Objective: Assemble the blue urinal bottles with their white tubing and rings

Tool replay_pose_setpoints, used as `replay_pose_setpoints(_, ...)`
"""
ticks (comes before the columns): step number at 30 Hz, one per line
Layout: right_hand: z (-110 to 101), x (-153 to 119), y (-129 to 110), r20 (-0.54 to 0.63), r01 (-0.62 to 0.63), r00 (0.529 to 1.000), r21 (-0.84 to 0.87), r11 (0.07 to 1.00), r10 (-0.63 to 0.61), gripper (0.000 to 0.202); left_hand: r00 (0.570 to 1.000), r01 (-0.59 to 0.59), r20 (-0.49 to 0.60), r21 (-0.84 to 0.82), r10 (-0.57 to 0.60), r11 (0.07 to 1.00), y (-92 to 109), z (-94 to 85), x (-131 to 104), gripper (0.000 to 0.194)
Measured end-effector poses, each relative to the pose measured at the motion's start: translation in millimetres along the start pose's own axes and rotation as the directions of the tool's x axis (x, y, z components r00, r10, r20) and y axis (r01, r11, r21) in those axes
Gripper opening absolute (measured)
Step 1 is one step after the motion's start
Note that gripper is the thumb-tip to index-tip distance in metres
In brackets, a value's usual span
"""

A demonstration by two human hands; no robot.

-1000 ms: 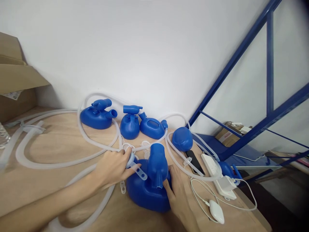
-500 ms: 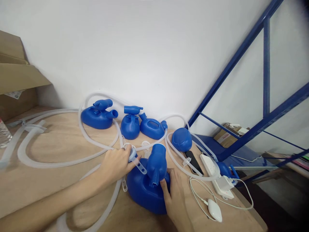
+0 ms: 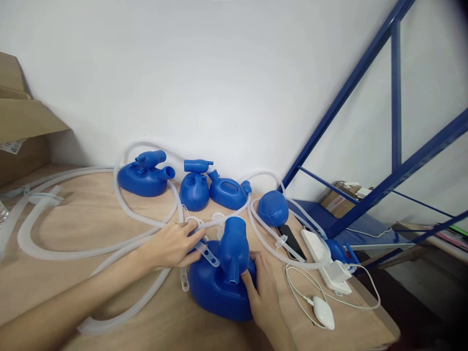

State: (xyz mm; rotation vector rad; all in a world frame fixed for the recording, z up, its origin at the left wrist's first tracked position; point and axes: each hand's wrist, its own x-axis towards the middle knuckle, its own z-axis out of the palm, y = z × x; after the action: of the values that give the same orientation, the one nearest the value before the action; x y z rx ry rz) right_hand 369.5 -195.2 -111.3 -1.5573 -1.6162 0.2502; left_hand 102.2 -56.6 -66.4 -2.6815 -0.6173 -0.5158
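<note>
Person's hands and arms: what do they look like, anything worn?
The left hand and right hand are bare, without gloves. The left forearm shows no sleeve, watch or bracelet; nor does the short stretch of right forearm in view.

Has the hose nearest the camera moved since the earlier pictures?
Yes: the near hose has shifted toward the back, closer to the leftmost blue bottle.

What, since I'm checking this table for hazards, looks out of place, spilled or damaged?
A translucent tube loops over the white power strip, which has a charger plugged in; draped across electrical things, it looks misplaced. I see no spill or clear damage.
</note>
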Motion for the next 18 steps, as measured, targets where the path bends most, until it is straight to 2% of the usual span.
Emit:
replay_pose_setpoints(4,-1.5,1.0,-0.2,-0.013,0.034,0.999,0.010,0.999,-0.034,0.033,0.982,0.155,0.113,0.002,-0.154,0.988,14.0,-10.8,5.9,0.032)
replay_pose_setpoints(7,-2.8,2.1,-0.2,-0.005,0.046,0.999,0.010,0.999,-0.046,0.032,0.967,0.217,0.149,-0.036,-0.209,0.976,12.8,-20.4,7.5,0.035)
replay_pose_setpoints(8,-3.2,2.5,-0.3,-0.006,0.047,0.999,0.008,0.999,-0.047,0.032,0.976,0.193,0.120,-0.070,-0.184,0.979,10.0,-23.6,6.8,0.037)
replay_pose_setpoints(10,-3.7,3.2,-0.4,-0.011,0.046,0.999,0.006,0.999,-0.046,0.031,0.999,0.048,0.012,-0.169,-0.047,0.984,2.9,-29.5,3.8,0.047)
replay_pose_setpoints(12,-3.6,3.4,-0.1,-0.010,0.046,0.999,0.016,0.999,-0.046,0.030,0.989,-0.133,-0.099,-0.290,0.109,0.948,-2.8,-33.9,0.3,0.057)
replay_pose_setpoints(13,-3.3,3.3,0.3,-0.007,0.045,0.999,0.023,0.999,-0.045,0.031,0.980,-0.184,-0.134,-0.353,0.145,0.917,-4.0,-34.9,-1.1,0.056)
replay_pose_setpoints(16,-2.2,2.2,2.2,-0.002,0.036,0.999,0.035,0.999,-0.036,0.031,0.975,-0.193,-0.193,-0.467,0.114,0.863,0.6,-31.7,-1.9,0.031)
replay_pose_setpoints(18,-1.6,1.7,3.4,-0.009,0.030,1.000,0.033,0.999,-0.029,0.032,0.971,-0.171,-0.224,-0.419,0.081,0.892,8.4,-25.9,-0.3,0.023)
